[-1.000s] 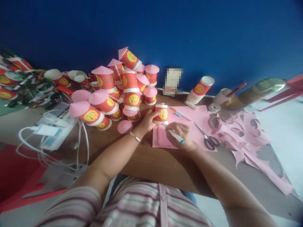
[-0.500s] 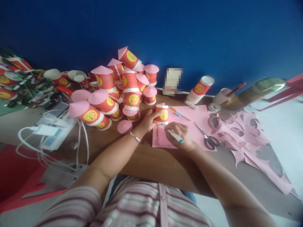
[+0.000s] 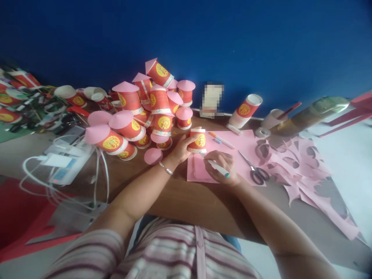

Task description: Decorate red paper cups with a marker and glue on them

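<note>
My left hand (image 3: 185, 146) is closed around a red paper cup (image 3: 198, 141) with a yellow round emblem, its white rim turned down. In my right hand (image 3: 223, 165) is a white marker (image 3: 218, 168) with a green end, its tip pointing toward the lower edge of the cup. Whether the tip touches the cup I cannot tell. Both hands are over pink paper sheets (image 3: 241, 162). Left of them lies a pink paper disc (image 3: 153, 156), close to my left wrist.
A pile of red cups (image 3: 159, 100) with pink cone tops fills the left back. Scissors (image 3: 255, 170) lie right of my right hand, beside pink paper scraps (image 3: 293, 166). A power strip (image 3: 65, 164) with white cables is at left. Stacked cups (image 3: 244, 110) stand near the wall.
My right hand and the marker have shifted slightly right, with the marker's green end moving away from the cup. My left hand still holds the cup, almost in place.
</note>
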Action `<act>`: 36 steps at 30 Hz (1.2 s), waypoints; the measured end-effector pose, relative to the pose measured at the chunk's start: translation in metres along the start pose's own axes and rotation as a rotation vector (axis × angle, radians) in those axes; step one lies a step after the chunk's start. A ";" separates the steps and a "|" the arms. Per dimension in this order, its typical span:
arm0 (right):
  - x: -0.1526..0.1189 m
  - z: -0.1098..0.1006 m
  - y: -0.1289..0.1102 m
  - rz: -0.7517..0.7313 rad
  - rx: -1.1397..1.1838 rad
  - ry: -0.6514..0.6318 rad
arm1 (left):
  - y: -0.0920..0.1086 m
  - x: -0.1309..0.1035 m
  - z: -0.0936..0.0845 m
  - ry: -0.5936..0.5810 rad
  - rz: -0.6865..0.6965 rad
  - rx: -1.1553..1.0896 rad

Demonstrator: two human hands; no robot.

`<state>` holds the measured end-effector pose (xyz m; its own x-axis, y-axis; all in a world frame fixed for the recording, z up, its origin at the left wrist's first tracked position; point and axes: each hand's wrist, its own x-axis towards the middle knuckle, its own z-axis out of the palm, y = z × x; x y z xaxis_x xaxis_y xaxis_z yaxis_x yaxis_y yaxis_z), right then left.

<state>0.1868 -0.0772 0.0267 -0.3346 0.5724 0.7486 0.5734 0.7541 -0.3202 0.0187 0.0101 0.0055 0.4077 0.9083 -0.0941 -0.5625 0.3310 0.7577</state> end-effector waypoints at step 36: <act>-0.021 0.009 0.037 0.073 -0.149 0.004 | -0.001 0.001 0.000 -0.011 -0.009 -0.115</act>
<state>0.2081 -0.0585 -0.0060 -0.2847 0.6224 0.7291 0.7011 0.6538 -0.2844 0.0197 0.0101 0.0044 0.4205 0.9026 -0.0928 -0.6376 0.3667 0.6775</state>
